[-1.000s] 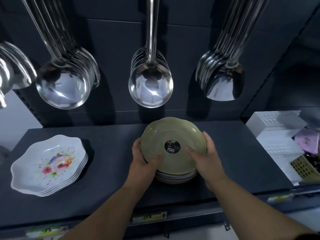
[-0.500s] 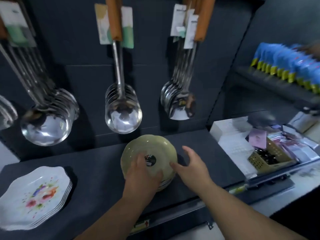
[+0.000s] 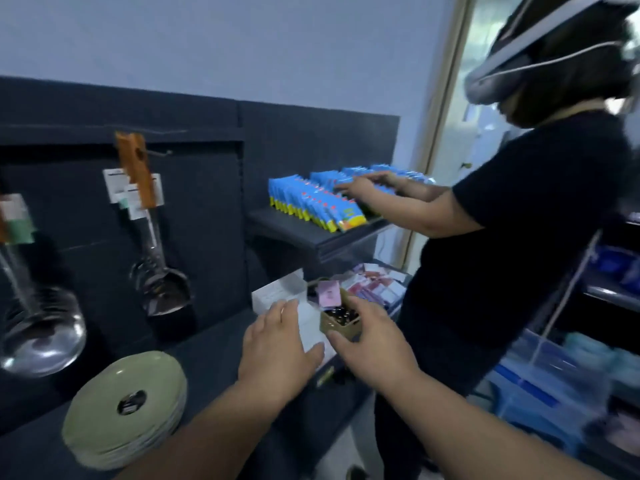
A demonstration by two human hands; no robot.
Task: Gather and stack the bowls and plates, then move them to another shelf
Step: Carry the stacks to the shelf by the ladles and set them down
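Honestly | green plate stack (image 3: 124, 407) sits untouched on shelf (image 3: 214, 355) | left hand (image 3: 277, 344) and right hand (image 3: 374, 348) both loose, holding nothing | tip: grab stack low, both sides

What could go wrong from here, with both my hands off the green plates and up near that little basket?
1. The left forearm passes right beside the green plate stack, which neither hand holds; a careless sweep might nudge it.
2. The right hand and left hand hover open by the small basket of loose items, which could tip.
3. Another person stands close on the right, so carrying plates that way risks a bump.
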